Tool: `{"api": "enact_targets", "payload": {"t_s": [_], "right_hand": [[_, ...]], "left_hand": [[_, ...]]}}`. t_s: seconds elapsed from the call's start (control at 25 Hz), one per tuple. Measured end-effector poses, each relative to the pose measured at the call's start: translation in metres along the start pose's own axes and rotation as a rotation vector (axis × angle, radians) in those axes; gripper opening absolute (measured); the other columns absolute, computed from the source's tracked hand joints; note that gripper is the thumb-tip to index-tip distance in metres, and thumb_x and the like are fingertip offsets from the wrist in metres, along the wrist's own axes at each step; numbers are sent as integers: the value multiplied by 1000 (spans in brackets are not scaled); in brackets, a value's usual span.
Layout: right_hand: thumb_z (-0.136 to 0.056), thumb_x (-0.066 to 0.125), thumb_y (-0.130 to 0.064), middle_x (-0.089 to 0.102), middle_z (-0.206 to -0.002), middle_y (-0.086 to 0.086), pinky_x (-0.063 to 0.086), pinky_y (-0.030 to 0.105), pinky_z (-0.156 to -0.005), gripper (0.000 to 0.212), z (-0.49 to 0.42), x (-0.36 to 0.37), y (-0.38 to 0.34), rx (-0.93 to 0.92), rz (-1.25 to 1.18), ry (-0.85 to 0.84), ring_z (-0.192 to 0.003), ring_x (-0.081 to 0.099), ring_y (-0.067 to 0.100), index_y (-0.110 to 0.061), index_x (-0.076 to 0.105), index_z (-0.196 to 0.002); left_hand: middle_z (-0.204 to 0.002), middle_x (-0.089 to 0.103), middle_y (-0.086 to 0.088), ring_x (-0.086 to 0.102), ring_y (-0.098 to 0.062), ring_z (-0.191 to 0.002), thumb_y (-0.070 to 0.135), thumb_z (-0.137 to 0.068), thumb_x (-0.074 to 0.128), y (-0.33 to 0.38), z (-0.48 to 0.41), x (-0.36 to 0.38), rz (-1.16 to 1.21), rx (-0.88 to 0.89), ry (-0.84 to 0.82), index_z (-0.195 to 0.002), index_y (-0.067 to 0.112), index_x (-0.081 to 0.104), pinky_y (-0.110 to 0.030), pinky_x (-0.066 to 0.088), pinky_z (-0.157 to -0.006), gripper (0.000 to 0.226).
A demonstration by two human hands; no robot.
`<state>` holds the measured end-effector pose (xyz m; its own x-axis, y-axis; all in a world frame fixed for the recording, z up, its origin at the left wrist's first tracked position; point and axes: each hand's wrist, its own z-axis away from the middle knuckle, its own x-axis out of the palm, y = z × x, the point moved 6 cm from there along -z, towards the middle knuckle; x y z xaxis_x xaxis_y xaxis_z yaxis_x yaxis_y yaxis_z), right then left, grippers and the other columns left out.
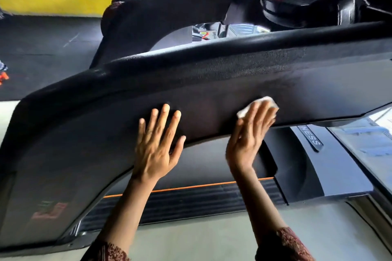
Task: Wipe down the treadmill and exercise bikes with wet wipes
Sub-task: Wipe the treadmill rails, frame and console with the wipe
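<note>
Wiping the treadmill console (212, 82): right hand (250, 135) presses the folded wet wipe (266, 103) flat under its fingers, left hand (158, 144) spread empty beside it; overlapping, evenly pressed strokes would likely clean best.

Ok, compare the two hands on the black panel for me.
The left hand lies flat with its fingers spread and nothing under it; the right hand presses a white wet wipe under its fingers. The left hand looks sharp, the right hand slightly blurred. The right hand sits nearer the panel's lower edge. Both are bare and rest on the same panel.
</note>
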<state>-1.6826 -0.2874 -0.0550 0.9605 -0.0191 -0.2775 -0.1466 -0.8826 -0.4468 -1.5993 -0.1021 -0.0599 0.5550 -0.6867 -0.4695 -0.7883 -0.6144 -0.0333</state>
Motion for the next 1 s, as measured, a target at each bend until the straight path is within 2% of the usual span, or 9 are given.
{"api": "enact_targets", "payload": {"t_s": [0.16,0.24,0.36,0.4,0.52,0.6,0.72,0.88,1.0], "right_hand": [[-103,35,-29,40,-148,2,18,37,-113,38,10,17,-56,-672,10,-200,-142,24,22,-19,42,-139],[-103,36,-29,39,-144,2,14,36,-116,37,-20,3,-40,-628,57,-108,-142,24,20,-18,42,-138],[-105,28,-27,33,-145,13,4,41,-119,41,-47,-19,-1,-138,-19,57,-148,3,21,-9,34,-142],[-105,27,-26,31,-146,13,3,42,-119,42,-42,-16,-6,-113,-50,50,-147,-1,22,-7,34,-141],[-103,35,-27,34,-146,5,8,38,-118,39,-28,1,-50,-556,-71,-124,-147,8,19,-12,42,-138],[-101,41,-27,37,-145,0,12,36,-117,39,-43,-5,-46,-732,8,-94,-146,17,16,-17,44,-139],[-103,38,-28,39,-148,0,11,38,-118,40,-76,-31,6,-624,108,56,-145,20,18,-22,39,-143],[-105,26,-26,37,-144,23,5,42,-119,43,-107,-65,84,-204,23,190,-143,13,39,-6,33,-142],[-105,26,-24,26,-151,19,6,46,-118,44,-104,-62,71,-61,-57,171,-142,11,41,-2,30,-143]], "left_hand": [[-161,-4,4,1,-17,-148,37,-93,47,7,-10,1,-14,11,31,-153,24,10,-38,3,-120,72],[-161,-4,3,1,-17,-148,38,-94,46,11,-16,1,-23,7,51,-153,23,11,-38,3,-120,71],[-161,-5,3,1,-17,-148,38,-94,45,22,-24,2,-21,-21,62,-154,23,10,-38,5,-119,71],[-161,-5,2,0,-17,-148,39,-95,45,26,-27,3,-22,-14,64,-154,23,10,-38,4,-119,70],[-161,-8,1,-2,-18,-148,40,-98,38,39,-34,10,-18,-8,54,-154,22,7,-38,2,-119,67],[-161,-6,-1,0,-19,-148,40,-98,38,47,-36,12,-26,-31,87,-154,20,9,-39,3,-120,66],[-162,-3,-1,3,-19,-148,38,-95,43,66,-48,16,-61,4,119,-154,21,11,-40,4,-119,68],[-161,-7,1,-1,-19,-148,39,-95,41,91,-67,25,-35,-45,122,-154,23,9,-39,2,-120,69],[-161,-5,2,1,-18,-148,40,-97,38,111,-72,34,-45,-39,131,-154,22,11,-40,3,-120,66]]}}
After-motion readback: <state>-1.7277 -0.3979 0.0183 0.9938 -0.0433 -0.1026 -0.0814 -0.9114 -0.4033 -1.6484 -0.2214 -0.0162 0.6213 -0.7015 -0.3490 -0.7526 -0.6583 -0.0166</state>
